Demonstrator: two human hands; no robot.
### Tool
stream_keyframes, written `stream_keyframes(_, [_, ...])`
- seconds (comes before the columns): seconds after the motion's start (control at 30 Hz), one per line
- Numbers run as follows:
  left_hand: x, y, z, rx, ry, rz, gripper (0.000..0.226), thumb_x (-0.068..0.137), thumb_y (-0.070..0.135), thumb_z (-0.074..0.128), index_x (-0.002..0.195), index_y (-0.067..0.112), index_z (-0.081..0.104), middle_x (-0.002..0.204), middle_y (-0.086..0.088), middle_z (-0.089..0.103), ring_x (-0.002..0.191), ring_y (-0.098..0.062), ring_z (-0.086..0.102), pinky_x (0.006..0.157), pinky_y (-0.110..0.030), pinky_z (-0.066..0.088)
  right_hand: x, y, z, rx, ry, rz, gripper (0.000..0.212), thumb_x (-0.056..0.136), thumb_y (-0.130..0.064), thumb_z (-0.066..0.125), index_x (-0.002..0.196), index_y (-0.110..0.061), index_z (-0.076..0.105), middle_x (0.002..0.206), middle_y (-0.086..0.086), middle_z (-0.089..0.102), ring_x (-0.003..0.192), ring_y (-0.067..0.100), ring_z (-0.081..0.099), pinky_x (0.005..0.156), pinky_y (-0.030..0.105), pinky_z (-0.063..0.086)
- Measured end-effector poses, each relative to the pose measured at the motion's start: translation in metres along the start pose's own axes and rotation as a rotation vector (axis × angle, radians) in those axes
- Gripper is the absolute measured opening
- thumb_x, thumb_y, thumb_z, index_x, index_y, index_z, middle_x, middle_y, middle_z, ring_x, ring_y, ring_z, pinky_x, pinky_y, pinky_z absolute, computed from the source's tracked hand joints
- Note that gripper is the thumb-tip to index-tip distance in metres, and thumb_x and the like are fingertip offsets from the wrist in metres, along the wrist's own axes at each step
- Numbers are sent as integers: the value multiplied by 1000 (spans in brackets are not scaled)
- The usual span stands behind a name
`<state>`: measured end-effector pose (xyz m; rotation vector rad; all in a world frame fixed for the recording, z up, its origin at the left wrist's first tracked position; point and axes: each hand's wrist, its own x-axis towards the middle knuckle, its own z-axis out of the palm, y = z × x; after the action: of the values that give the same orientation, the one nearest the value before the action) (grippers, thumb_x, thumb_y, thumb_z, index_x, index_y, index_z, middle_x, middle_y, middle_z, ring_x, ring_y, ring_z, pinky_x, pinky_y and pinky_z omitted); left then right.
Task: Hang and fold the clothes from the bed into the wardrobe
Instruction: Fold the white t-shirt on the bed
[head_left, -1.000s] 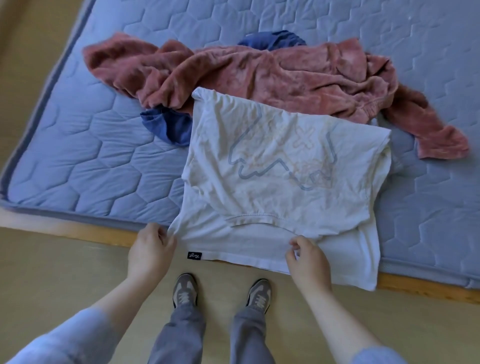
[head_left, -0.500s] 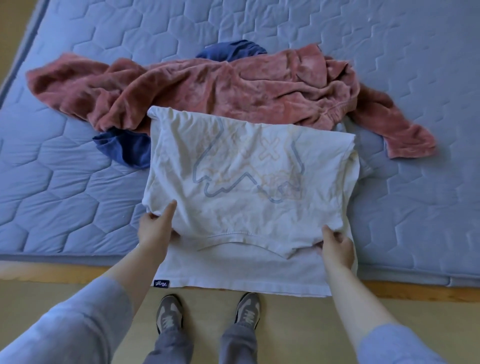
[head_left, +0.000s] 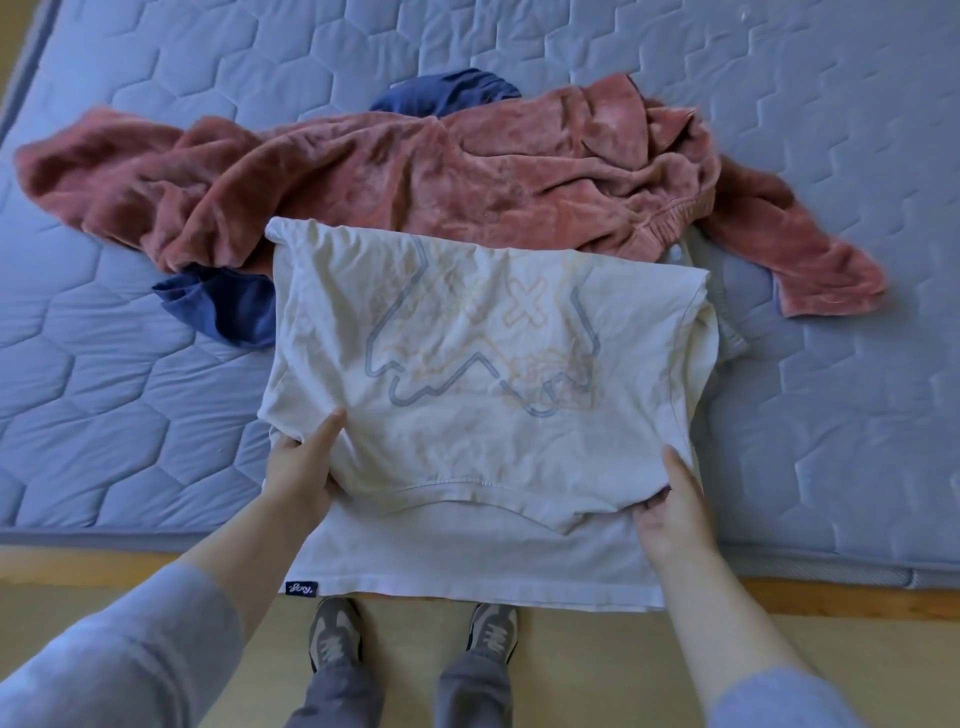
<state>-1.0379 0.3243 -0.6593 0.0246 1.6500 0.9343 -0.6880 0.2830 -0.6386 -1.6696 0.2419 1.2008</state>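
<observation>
A white T-shirt (head_left: 483, 374) with a faded grey and orange print lies folded over itself at the mattress's near edge, its hem hanging over the side. My left hand (head_left: 301, 467) grips its left edge, thumb on top and fingers tucked beneath. My right hand (head_left: 670, 509) holds the right edge the same way. Behind the shirt a pink fleece garment (head_left: 426, 176) sprawls across the bed. A dark blue garment (head_left: 218, 306) pokes out from under the fleece at the left and at the top.
The blue quilted mattress (head_left: 104, 405) sits in a low wooden frame (head_left: 831, 603) on a tan floor. My shoes (head_left: 332, 634) stand right at the bed's edge. No wardrobe is in view.
My hands moved from the shirt's lower hem up to its left and right sides and slid under the folded layer. The view shifted closer over the bed.
</observation>
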Motion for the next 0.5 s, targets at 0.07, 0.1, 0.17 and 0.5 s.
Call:
stream_keyframes(0.07, [1,2,5,-32,9,-11,53,87,24,71,135,16,50,123,-5,64,110,-27,62,99,-51,48,-1,-1,-2,10,-58,32,41,97,-24,55,137,-12,52,126,6,62,102,15,63,82,32,51])
stream_keyframes(0.1, [3,3,6,-47,23,-11,55,86,25,72,136,18,49,125,-4,63,112,-27,61,100,-51,47,-1,0,-3,13,-85,44,41,97,-24,55,136,-11,52,126,6,63,103,15,63,84,32,51])
stream_keyframes(0.17, [4,4,8,-53,42,-20,57,84,26,74,136,20,49,125,-2,63,113,-25,60,100,-48,47,-2,-1,-1,9,-135,67,40,95,-22,58,133,-11,56,124,8,66,107,19,64,88,36,51])
stream_keyframes(0.5, [4,11,13,-40,-32,-82,41,88,9,67,127,13,54,125,-5,61,106,-22,60,92,-40,50,-8,16,26,-60,-15,-5,36,93,-16,64,128,-6,59,125,12,64,114,28,61,99,48,48])
